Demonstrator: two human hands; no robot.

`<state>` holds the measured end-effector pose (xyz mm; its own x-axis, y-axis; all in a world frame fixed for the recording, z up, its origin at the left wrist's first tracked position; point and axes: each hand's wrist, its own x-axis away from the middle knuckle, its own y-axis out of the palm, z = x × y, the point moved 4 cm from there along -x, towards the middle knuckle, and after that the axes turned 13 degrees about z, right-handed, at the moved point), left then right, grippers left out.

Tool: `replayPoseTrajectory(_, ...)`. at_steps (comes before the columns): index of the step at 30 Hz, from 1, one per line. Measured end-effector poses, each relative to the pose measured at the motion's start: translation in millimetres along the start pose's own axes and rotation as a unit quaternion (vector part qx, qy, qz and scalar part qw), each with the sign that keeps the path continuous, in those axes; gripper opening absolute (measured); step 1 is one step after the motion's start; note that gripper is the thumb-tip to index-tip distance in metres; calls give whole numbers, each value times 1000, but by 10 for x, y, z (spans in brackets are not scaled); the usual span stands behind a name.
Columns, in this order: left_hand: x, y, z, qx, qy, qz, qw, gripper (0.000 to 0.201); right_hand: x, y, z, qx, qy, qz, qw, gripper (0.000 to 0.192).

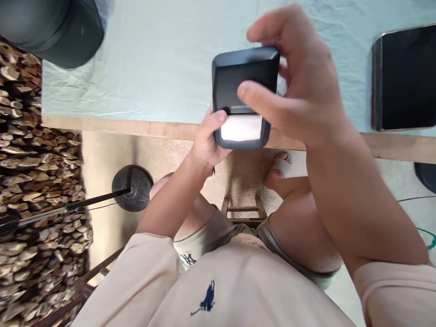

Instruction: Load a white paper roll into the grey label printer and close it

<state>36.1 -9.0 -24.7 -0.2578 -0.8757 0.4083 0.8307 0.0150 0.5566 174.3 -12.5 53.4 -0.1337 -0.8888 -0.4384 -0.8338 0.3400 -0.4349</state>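
My left hand (211, 136) grips a black rounded box-shaped device (245, 75) by its lower left side, thumb on its front edge. Small pale lettering runs across the device, above a bright white panel (241, 127) at its lower end. My right hand (303, 86) is at the device's right side, slightly blurred, with fingers spread. Its thumb lies over the black face and its index finger reaches out past the top edge; whether the thumb touches cannot be made out. The device is held up over the table's near edge.
A pale blue cloth covers the table (153, 63). On it are a dark cylindrical container (73, 36) at the left and a black-screened phone or tablet (408, 79) at the right. Below are a round black stand base (132, 188), a wooden stool (242, 209) and stacked firewood (41, 200).
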Motion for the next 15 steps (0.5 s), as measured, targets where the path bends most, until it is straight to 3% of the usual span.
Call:
replayPoseTrajectory(3, 0, -50, 1, 6, -10, 50, 999, 42, 50, 43, -48, -7, 33, -52, 998, 49)
replayPoseTrajectory(6, 3, -36, 14, 9, -20, 58, 998, 41, 56, 60, -87, -19, 31, -69, 997, 48)
replayPoseTrajectory(12, -1, 172, 65, 64, -25, -60, 996, 60, 15, 20, -60, 86, 32, -52, 994, 49)
replayPoseTrajectory(15, -55, 158, 40, 71, -38, -45, 996, 56, -8, -35, -95, 105, -1, -44, 994, 48)
